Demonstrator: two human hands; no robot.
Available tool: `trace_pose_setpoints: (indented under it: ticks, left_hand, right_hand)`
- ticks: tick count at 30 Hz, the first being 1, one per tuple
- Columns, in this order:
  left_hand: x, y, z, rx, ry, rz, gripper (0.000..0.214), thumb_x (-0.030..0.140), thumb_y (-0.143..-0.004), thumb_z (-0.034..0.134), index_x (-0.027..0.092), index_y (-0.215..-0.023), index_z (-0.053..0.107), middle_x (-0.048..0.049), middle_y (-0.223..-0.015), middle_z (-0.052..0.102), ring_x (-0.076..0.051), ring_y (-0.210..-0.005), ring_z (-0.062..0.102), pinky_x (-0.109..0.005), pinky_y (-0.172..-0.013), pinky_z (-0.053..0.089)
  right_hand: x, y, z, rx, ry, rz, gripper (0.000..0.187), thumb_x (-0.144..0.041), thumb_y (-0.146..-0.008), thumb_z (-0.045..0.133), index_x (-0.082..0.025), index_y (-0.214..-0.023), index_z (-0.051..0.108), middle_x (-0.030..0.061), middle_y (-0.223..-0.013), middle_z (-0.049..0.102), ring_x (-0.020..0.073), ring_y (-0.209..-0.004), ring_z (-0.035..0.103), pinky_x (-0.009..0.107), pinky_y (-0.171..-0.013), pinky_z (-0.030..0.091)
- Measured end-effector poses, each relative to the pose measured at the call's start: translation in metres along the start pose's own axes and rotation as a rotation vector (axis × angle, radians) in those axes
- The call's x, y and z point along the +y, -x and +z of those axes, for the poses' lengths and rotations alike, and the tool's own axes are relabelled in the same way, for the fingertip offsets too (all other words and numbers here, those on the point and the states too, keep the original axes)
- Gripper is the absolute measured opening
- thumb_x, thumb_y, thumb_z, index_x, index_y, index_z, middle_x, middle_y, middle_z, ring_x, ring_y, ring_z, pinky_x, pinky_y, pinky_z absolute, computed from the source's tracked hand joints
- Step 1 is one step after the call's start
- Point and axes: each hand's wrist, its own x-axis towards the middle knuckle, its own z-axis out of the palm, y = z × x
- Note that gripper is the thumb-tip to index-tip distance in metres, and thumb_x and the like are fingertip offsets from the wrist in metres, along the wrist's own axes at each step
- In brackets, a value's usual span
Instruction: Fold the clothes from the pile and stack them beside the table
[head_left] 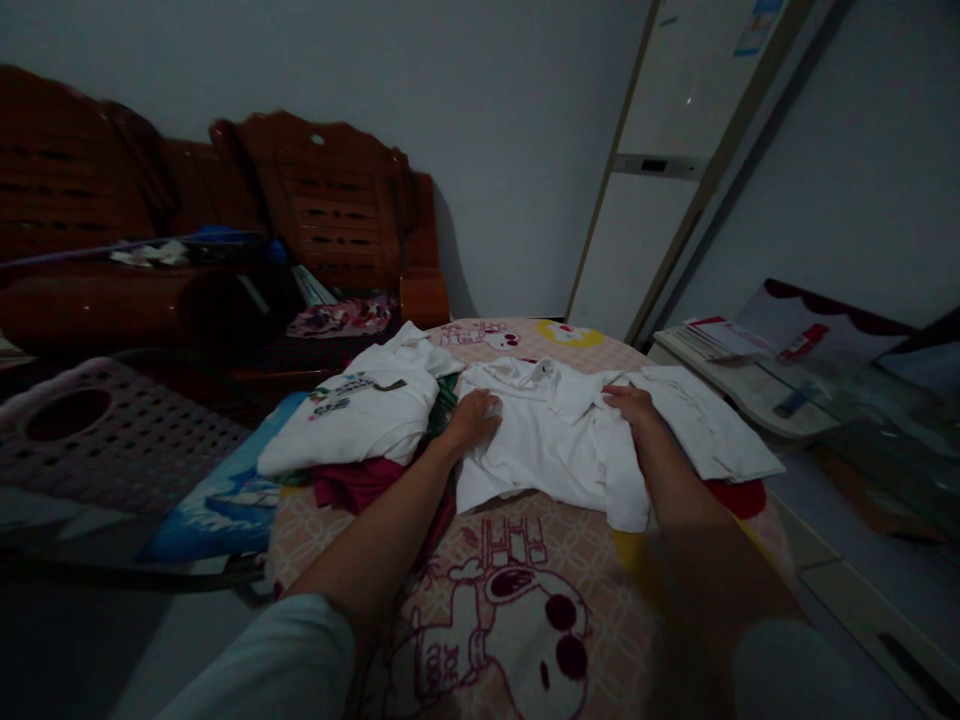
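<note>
A white collared shirt lies part folded in the middle of a round table, its collar toward the far side. At the shirt's left side, my left hand is closed on the fabric, with thumb and fingers near each other. My right hand grips the cloth near the right shoulder; its fingertips are partly lost in the dim light. To the left a white printed top rests on dark red cloth. Folded white clothing lies beside my right forearm.
A pink patterned tablecloth with cartoon dogs covers the table. Carved wooden seats stand along the back wall, and a woven plastic chair is at left. A tall white air conditioner fills the corner. Papers lie on the right-hand cabinet.
</note>
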Motion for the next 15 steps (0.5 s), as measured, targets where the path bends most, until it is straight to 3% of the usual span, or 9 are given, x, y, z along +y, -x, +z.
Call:
trace_pose_setpoints:
  ticks: [3,6,8,11,15]
  left_hand:
    - [-0.001,0.001,-0.002,0.043,0.032,0.051,0.04,0.023,-0.083,0.06,0.02,-0.123,0.061,-0.0097,-0.139,0.056,-0.024,-0.134,0.047,-0.042,-0.114,0.037]
    - [0.0,0.001,-0.003,0.072,0.046,0.122,0.042,0.025,-0.085,0.059,0.018,-0.126,0.059,-0.0112,-0.144,0.052,-0.023,-0.136,0.045,-0.041,-0.115,0.036]
    - [0.001,0.002,-0.003,0.029,0.035,0.149,0.042,0.027,-0.085,0.06,0.017,-0.126,0.059,-0.0128,-0.144,0.051,-0.023,-0.136,0.045,-0.039,-0.115,0.036]
    - [0.002,0.003,-0.001,-0.051,0.004,0.147,0.041,0.028,-0.085,0.061,0.017,-0.124,0.06,-0.0138,-0.142,0.053,-0.024,-0.135,0.046,-0.039,-0.114,0.036]
    - [0.002,0.003,0.001,-0.047,-0.016,0.118,0.039,0.026,-0.084,0.061,0.02,-0.122,0.063,-0.0125,-0.138,0.057,-0.024,-0.131,0.051,-0.039,-0.111,0.039]
  right_hand:
    - [-0.016,-0.02,0.003,0.048,0.129,0.001,0.027,-0.019,-0.053,0.069,-0.015,-0.078,0.076,0.0062,-0.074,0.073,0.0289,-0.086,0.069,0.041,-0.081,0.054]
    - [-0.035,-0.04,-0.001,0.059,0.232,-0.18,0.05,-0.017,-0.056,0.067,-0.015,-0.106,0.073,0.0095,-0.116,0.069,0.0281,-0.116,0.058,0.041,-0.103,0.043]
    - [-0.041,-0.049,-0.006,0.051,0.307,-0.282,0.054,-0.02,-0.061,0.066,-0.016,-0.115,0.069,0.0103,-0.13,0.062,0.0277,-0.123,0.053,0.043,-0.108,0.039]
    - [-0.035,-0.044,-0.016,0.138,0.395,-0.207,0.04,-0.026,-0.069,0.061,-0.017,-0.106,0.072,0.0095,-0.116,0.068,0.0287,-0.114,0.059,0.048,-0.106,0.04]
    - [-0.014,-0.005,-0.031,0.21,0.475,-0.088,0.028,-0.032,-0.067,0.066,-0.018,-0.089,0.075,0.0098,-0.094,0.073,0.0301,-0.099,0.065,0.046,-0.094,0.048]
